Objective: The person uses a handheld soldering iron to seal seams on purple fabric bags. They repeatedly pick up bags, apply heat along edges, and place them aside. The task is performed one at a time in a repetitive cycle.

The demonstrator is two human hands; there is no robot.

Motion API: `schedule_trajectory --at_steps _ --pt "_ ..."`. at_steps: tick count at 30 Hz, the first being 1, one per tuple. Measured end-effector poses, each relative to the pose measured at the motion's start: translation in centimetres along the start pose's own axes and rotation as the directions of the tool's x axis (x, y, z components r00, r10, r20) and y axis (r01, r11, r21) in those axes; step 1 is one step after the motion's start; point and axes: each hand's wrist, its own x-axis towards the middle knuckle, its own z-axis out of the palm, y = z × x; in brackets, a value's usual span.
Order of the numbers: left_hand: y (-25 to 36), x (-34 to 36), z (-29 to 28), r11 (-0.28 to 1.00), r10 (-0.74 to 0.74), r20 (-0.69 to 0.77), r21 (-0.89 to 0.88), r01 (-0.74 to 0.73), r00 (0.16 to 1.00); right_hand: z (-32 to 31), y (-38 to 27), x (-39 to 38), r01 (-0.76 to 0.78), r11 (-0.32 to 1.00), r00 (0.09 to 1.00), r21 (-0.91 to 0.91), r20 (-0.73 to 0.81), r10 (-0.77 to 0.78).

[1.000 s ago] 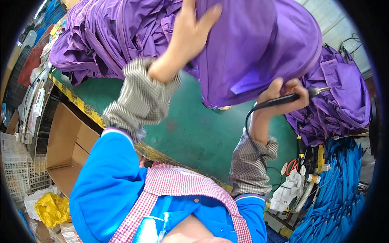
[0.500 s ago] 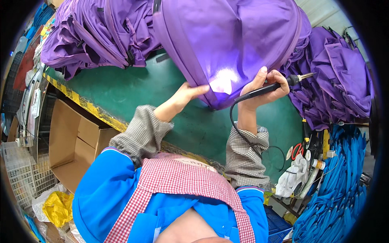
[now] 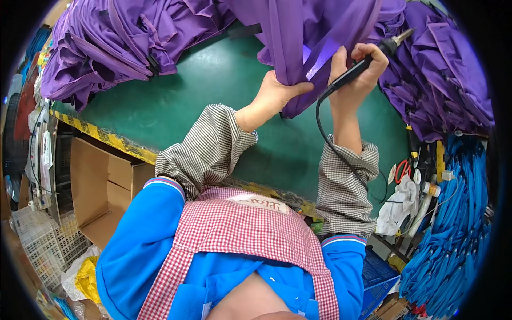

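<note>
A purple fabric piece, bag-like with a seamed edge, hangs in front of me over the green table. My left hand is closed on its lower left edge, thumb pointing right. In my right hand lies a black-handled soldering iron, gripped by curled fingers. Its metal tip points up and to the right, away from the fabric between my hands. The right thumb stands upright along the fabric's right side; whether it presses on the cloth I cannot tell. A cord runs from the handle down past my right forearm.
Purple fabric heaps lie at the far left and far right of the green table. Right of me are red-handled scissors and hanging blue strips. An open cardboard box stands at the left, past the yellow-black table edge.
The purple fabric has folded narrower, and the bright patch on it has shrunk. Both hands have moved up and to the right in the picture, still holding the fabric and soldering iron.
</note>
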Motion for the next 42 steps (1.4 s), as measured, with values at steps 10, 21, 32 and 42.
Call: schedule_trajectory --at_steps 10,21,32,42 --pt "0.6 -0.2 -0.6 0.991 0.057 -0.082 0.129 -0.046 0.995 -4.0 -1.7 -1.6 0.213 0.954 0.97 -0.209 -0.069 -0.231" --pt "0.2 0.0 -0.8 0.991 0.05 -0.056 0.126 -0.043 0.997 -7.7 -4.9 -10.6 0.301 0.938 0.93 -0.173 0.272 -0.249" --pt "1.5 0.6 -2.3 0.968 0.194 0.01 0.161 -0.193 0.981 -8.5 -5.6 -8.3 0.158 0.986 0.971 -0.048 0.19 -0.146" --pt "3.6 1.6 -0.9 0.956 0.186 0.166 0.195 -0.218 0.968 -0.9 -1.9 -11.4 -0.521 0.782 0.846 0.341 0.082 0.527"
